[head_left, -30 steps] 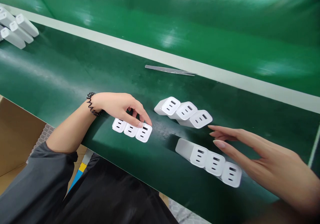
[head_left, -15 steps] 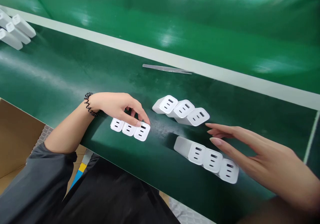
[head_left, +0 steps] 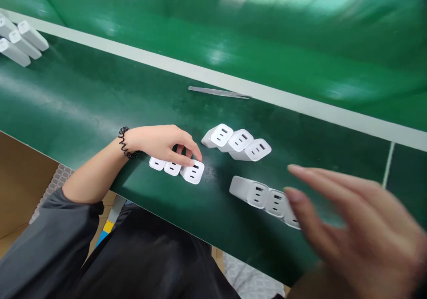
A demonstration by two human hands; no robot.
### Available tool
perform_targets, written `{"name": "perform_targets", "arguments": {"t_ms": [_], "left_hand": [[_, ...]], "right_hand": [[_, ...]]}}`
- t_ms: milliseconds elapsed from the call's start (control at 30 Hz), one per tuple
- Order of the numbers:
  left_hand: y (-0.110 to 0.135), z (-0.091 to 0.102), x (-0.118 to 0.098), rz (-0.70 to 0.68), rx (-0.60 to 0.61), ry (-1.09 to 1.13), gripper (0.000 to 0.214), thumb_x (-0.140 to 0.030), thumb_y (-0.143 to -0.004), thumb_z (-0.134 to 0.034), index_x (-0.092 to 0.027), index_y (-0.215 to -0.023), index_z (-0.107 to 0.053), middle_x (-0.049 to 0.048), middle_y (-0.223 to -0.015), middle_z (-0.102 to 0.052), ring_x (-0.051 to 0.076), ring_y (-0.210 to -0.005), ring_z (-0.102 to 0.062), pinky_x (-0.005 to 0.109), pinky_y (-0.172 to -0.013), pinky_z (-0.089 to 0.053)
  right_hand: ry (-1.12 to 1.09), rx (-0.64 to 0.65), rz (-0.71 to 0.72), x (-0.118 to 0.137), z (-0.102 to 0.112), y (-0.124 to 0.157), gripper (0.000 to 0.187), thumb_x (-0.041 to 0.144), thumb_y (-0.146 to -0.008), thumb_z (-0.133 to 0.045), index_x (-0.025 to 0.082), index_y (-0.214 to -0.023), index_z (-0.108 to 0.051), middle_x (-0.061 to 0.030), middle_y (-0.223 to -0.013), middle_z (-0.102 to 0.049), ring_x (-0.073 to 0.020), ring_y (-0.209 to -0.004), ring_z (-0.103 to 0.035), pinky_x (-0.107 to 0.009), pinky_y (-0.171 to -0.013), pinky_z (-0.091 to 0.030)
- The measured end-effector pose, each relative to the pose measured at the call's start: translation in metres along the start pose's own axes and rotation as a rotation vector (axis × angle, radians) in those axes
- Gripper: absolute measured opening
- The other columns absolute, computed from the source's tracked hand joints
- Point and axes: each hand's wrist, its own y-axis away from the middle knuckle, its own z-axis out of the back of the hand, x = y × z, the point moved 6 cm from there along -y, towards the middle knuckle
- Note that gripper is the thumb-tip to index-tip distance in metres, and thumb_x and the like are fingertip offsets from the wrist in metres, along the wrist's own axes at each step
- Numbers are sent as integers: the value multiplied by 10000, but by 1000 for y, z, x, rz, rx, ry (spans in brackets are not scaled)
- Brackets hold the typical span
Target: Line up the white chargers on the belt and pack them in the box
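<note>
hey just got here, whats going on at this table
Someone is handling white charger-like blocks on a green table. The left hand has thumb and fingertips at the end block of one row of three; whether it grips is unclear. The right hand, blurred, is open and looks empty, partly hiding another row of three. A third row sits farther back, with tweezers beyond.

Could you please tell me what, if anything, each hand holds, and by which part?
Left hand touches a white charger at its ported end, grip unclear; right hand holds nothing.
</note>
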Motion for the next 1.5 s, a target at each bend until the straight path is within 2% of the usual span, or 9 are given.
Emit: {"name": "perform_targets", "arguments": {"t_ms": [133, 233, 367, 567, 867, 1000, 1133, 1300, 1500], "left_hand": [[-1, 0, 1, 1, -19, -29, 297, -342, -927, -587, -184, -1153, -699, 55, -1046, -715, 108, -806, -648, 170, -666, -469], [-1, 1, 2, 17, -37, -52, 323, -374, -932, -574, -179, -1162, -691, 51, -1012, -715, 117, -808, -645, 177, -657, -459], [2, 4, 6, 58, -43, -16, 385, -408, -935, -556, -215, -1258, -637, 32, -1003, -715, 118, -801, -643, 184, -644, -445], [5, 13, 14, 121, -102, 10, 456, -432, -934, -545, -237, -1346, -556, 8, -1029, -711, 105, -788, -641, 190, -655, -443], [7, 15, 15, 153, -99, -17, 443, -466, -919, -530, -197, -1261, -612, 14, -946, -705, 123, -817, -635, 203, -680, -433], [8, 16, 16, 152, -92, -24, 444, -475, -912, -524, -188, -1237, -621, 19, -941, -701, 128, -813, -627, 204, -677, -420], [8, 18, 20, 167, -103, -73, 416, -439, -932, -477, -193, -1233, -625, 19, -946, -692, 127, -784, -599, 210, -665, -409], [8, 20, 21, 180, -112, -16, 398, -400, -975, -389, -190, -1221, -621, 27, -1057, -688, 118, -825, -611, 205, -699, -433], [9, 23, 3, 37, -246, 65, 414, -457, -1009, -380, -183, -1138, -661, 42, -1032, -703, 135, -905, -629, 230, -791, -470]], "right_hand": [[-243, 121, 263, 75, -17, -8, 277, 152, -880, -688, 156, -1155, -650, -103, -1099, -743, -232, -1031, -688, -416, -978, -523], [-203, 210, 353, 102, -38, -7, 354, 150, -917, -636, 143, -1269, -609, -79, -1295, -676, -246, -1195, -625, -461, -1098, -426], [-67, 187, 312, 96, -48, -10, 364, 140, -907, -651, 111, -1266, -605, -84, -1292, -678, -244, -1203, -626, -447, -1116, -413], [138, 65, 169, 82, -40, -19, 418, 179, -839, -737, 83, -1227, -617, -152, -1217, -705, -300, -1129, -658, -458, -1039, -471], [-75, 8, 153, 95, -32, -17, 275, 106, -836, -717, 170, -1092, -638, -71, -997, -757, -221, -951, -707, -419, -995, -496], [-171, 109, 164, 110, -45, -27, 326, 213, -903, -663, 153, -1215, -585, -101, -1085, -735, -229, -984, -692, -382, -919, -525], [-148, 107, 103, 119, -66, -41, 502, 356, -940, -609, 55, -1325, -496, -192, -1196, -684, -265, -1017, -684, -373, -847, -567], [-306, 115, 13, 117, -83, -36, 390, 238, -941, -580, 115, -1298, -484, -128, -1113, -708, -210, -963, -698, -307, -794, -590], [-332, -193, 2, 102, -47, -34, 479, 126, -805, -669, 187, -1243, -485, -106, -1073, -644, -208, -940, -653, -280, -670, -585]]}}
